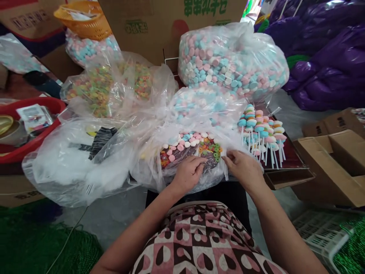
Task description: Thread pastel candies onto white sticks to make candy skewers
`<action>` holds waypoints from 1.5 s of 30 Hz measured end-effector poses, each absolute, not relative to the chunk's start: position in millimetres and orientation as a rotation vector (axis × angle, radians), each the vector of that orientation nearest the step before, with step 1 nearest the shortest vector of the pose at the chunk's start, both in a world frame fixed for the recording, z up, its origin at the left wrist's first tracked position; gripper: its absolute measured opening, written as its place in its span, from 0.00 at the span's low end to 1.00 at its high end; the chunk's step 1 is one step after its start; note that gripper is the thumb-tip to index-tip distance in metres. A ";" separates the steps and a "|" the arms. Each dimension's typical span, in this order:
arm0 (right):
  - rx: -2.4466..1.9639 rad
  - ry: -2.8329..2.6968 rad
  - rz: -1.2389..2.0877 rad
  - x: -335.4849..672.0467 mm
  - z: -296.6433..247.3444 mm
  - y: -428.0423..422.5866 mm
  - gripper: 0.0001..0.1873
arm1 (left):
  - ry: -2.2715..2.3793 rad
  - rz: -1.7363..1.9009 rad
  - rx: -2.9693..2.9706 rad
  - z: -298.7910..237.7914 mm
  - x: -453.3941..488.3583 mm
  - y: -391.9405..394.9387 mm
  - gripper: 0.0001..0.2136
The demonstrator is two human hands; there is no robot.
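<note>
Hands | left hand point(190, 171) half-curled by ring candies point(216, 149) | right hand point(245, 167) pinched nearly closed | both holds unclear

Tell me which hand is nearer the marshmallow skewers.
The right hand: the marshmallow skewers are just to its right. The left hand is farther away, near the pink and white marshmallows.

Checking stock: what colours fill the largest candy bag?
Pink, blue and white candies; see the head view.
</note>
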State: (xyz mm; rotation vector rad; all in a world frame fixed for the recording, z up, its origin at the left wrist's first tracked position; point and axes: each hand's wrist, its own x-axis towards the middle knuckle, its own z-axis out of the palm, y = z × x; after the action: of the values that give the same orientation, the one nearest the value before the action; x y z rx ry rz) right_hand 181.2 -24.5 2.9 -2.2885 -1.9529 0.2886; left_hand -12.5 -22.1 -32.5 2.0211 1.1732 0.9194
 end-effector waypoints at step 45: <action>-2.015 -1.214 1.182 197.0 5.6 -89.1 0.20 | 1.736 0.268 2.525 0.0 -98.5 -3.5 0.07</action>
State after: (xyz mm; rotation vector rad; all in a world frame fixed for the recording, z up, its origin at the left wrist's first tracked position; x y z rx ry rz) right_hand 197.0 -89.1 5.6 -2.0151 -1.2141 1.1815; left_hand -98.5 -3.5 0.0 2.5253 1.7365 0.2685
